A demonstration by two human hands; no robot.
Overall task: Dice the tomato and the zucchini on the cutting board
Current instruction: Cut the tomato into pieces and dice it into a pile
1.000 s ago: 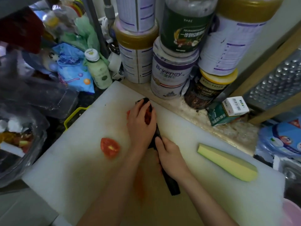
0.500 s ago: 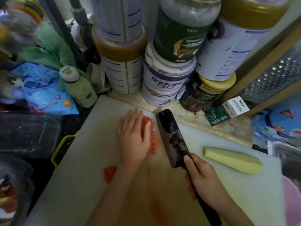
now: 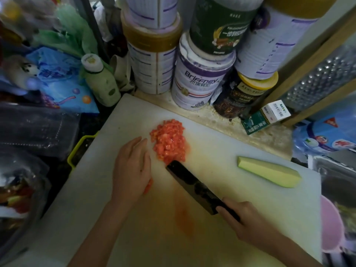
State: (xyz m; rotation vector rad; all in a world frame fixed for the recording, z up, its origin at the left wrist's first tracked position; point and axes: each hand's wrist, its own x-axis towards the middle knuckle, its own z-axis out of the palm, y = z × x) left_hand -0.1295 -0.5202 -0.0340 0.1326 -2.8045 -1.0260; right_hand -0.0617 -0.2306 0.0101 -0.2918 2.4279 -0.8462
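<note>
On the board (image 3: 123, 116) we see the diced tomato (image 3: 169, 141) heaped toward the far edge; the knife (image 3: 192, 185) lies slanted, its tip touching the heap's near side; the right hand (image 3: 248, 222) grips its handle; the left hand (image 3: 133, 170) rests flat, fingers straight and together, just left of the heap; a tomato piece (image 3: 148, 186) peeks from under its palm; the zucchini (image 3: 269, 171) lies in one piece by the right edge, well apart.
</note>
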